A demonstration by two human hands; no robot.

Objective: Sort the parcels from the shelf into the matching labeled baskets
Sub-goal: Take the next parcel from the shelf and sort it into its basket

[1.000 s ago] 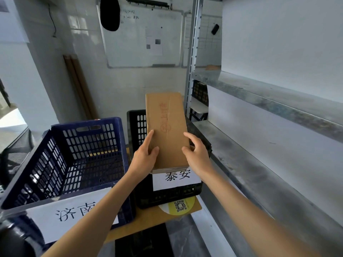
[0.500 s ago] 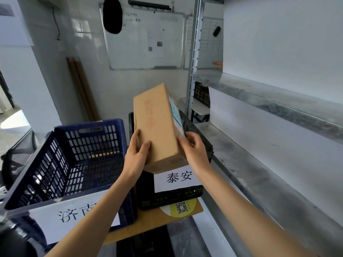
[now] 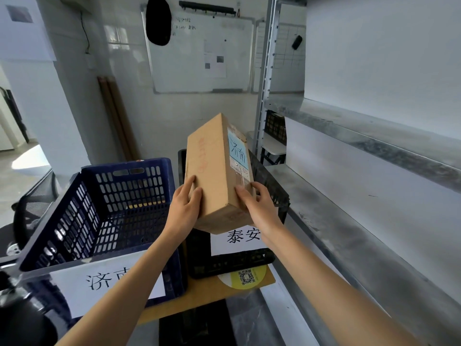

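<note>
left hand (image 3: 185, 208), right hand (image 3: 259, 208), both gripping parcel (image 3: 217, 171)

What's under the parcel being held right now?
The black basket, labelled 泰安, stands beneath and behind the parcel. The parcel covers most of its inside, so any contents cannot be seen.

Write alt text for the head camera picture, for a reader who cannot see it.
Left hand and right hand hold a tilted cardboard parcel, its blue label reading 济南, over the black basket labeled 泰安. A blue basket stands left, a metal shelf right.
</note>
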